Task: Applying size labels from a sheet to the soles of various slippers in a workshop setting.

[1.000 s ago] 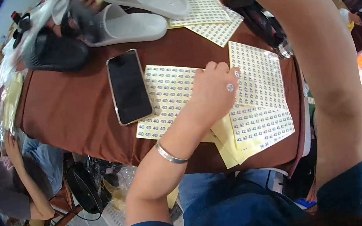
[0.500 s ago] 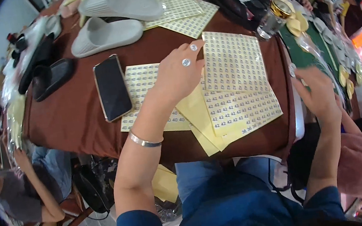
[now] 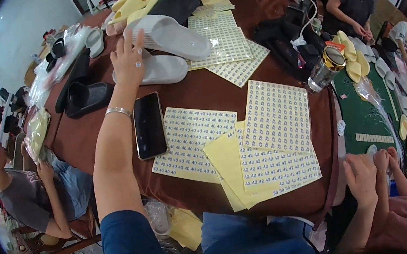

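Note:
My left hand (image 3: pixel 128 59) reaches over the pair of light grey slippers (image 3: pixel 169 37), fingers spread. Its fingertips overlap the toe end of the upper slipper; whether they touch it I cannot tell. Small round stickers (image 3: pixel 139 64) cling to the back of this hand, and a bracelet circles the wrist. My right hand (image 3: pixel 362 177) is beside the table's right edge with its fingers curled together; anything inside them is hidden. Between my arms lie overlapping sticker sheets (image 3: pixel 275 116), white with rows of printed size marks, and plain yellow backing sheets (image 3: pixel 224 158).
A black phone (image 3: pixel 149 126) lies by the sheets. Black slippers (image 3: pixel 86 97) sit farther left, yellow slippers (image 3: pixel 140 2) behind the grey pair. A glass jar with a gold lid (image 3: pixel 326 67) stands right. Another person's hands (image 3: pixel 386 158) work close to my right hand at a green table (image 3: pixel 355 104).
My left hand has left the sticker sheets and moved left and away to the grey slippers. My right hand now sits lower in view, fingers more curled. The whole view has shifted.

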Motion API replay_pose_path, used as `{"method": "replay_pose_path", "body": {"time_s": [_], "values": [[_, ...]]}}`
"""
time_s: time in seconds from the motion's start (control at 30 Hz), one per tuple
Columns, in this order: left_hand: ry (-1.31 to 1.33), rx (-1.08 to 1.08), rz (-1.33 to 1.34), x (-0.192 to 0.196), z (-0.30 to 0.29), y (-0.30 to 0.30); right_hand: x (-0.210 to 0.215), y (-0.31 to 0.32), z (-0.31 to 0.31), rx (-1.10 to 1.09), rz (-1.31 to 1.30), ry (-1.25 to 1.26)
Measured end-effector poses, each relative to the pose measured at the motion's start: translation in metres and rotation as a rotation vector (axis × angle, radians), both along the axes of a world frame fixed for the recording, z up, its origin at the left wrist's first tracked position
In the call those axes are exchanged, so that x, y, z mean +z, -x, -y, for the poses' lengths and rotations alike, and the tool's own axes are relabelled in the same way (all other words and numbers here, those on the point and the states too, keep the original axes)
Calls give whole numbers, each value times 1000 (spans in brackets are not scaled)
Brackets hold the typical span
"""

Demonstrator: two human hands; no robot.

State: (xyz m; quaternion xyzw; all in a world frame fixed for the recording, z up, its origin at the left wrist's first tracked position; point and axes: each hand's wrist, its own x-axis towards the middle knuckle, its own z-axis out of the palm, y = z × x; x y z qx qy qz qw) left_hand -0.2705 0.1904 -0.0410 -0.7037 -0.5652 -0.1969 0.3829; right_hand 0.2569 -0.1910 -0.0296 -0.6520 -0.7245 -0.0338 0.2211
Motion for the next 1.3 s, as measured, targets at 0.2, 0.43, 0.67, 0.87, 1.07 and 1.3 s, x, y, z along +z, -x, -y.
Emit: {"method": "replay_pose_path", "body": {"time_s": [0.2,0.43,0.67,0.87,1.07,1.3], "values": [[48,-76,-431,-4,-18,-9,-5,-3,-14,-26,9,13],[200,-93,-189,0,-49,50,-3,1,-24,-62,-4,43],[13,-235,-217,43,-62,83,-4,-6,-11,-83,48,80],[50,195,-221,93,-42,161,-6,0,-13,-80,62,38],[274,-456,137,52,101,-62,17,24,-21,-37,157,-46],[448,-792,222,6,203,-142,52,117,-83,450,19,-268]]}}
